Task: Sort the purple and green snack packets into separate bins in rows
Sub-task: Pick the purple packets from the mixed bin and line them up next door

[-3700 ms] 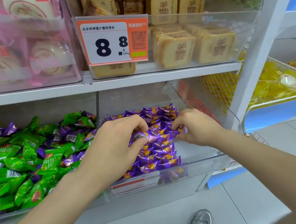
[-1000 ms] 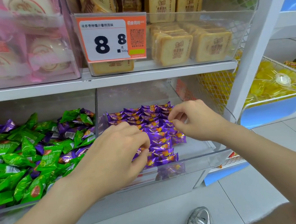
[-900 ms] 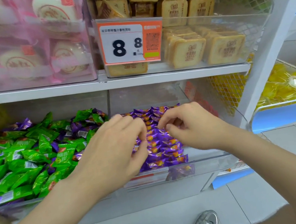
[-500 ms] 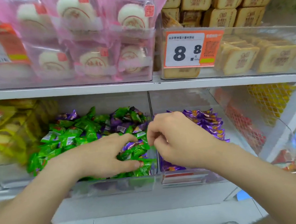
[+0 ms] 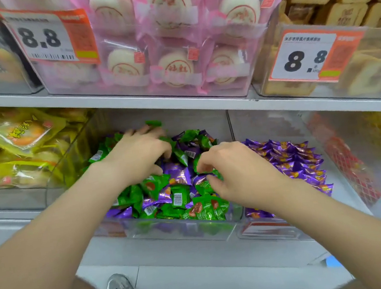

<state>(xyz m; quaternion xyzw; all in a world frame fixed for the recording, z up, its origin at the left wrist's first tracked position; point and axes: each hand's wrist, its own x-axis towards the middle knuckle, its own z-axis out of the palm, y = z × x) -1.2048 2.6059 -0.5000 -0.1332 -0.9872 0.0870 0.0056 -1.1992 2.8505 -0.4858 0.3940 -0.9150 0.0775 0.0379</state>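
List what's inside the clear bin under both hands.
The clear bin holds green packets and purple packets mixed loosely. The left hand and right hand cover parts; lower layers and its floor are hidden.

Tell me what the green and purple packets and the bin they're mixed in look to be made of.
Green packets: thin plastic film, glossy and printed; it glints and the ends look crimped. Purple packets: the same kind of film, perhaps metallised, judging by the brighter sheen. Bin: clear rigid plastic, maybe acrylic; packets show through its smooth front wall.
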